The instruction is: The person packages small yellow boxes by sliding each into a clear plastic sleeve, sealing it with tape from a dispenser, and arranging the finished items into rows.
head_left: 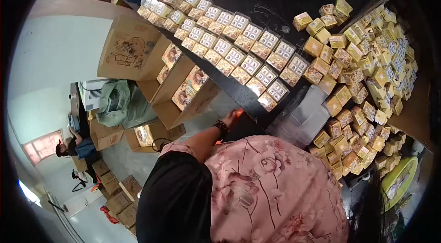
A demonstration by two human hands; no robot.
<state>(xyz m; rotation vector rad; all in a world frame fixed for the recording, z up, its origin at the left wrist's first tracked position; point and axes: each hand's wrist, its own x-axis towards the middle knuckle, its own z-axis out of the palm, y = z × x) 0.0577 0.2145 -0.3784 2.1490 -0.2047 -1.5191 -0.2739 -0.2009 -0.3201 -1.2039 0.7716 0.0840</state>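
Note:
My left hand [230, 118], with a dark beaded bracelet [221, 128] at the wrist, is at the front edge of the dark table. A small bright orange-red patch shows at its fingertips; what it belongs to and how the fingers are bent cannot be made out. Just beyond the hand stand long rows of small yellow boxes [266, 101] topped with clear four-compartment blister trays. To its right lies a stack of clear plastic trays [298, 119]. My right hand is out of view.
A large heap of small yellow boxes [353, 73] fills the right side, partly inside a carton. An open divided carton [161, 89] with printed packs stands on the left, near a green sack [120, 105]. A yellow-green basin [404, 174] is at lower right. Another person [76, 144] is far left.

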